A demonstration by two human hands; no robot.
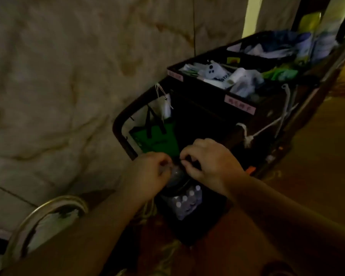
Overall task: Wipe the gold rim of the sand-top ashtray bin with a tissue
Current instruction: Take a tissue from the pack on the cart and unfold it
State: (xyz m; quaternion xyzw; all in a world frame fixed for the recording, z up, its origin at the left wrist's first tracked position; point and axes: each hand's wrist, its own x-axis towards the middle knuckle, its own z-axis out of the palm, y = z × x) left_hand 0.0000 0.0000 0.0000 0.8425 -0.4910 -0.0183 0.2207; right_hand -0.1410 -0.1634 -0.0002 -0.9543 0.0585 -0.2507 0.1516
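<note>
A housekeeping cart (223, 108) stands against the marbled wall (68, 76), its top trays heaped with supplies. At the lower left curves the gold rim (48, 208) of the ashtray bin, pale sand (48, 222) inside it, untouched and well apart from both hands. Low on the cart sits a pack of water bottles (187, 202). Above it the left hand (149, 172) and right hand (209, 160) are pinched close together on something small and dark (perhaps a bag's tie; too dim to tell). No tissue shows, so this looks like the fetching step: next, free a tissue and carry it over to the rim
</note>
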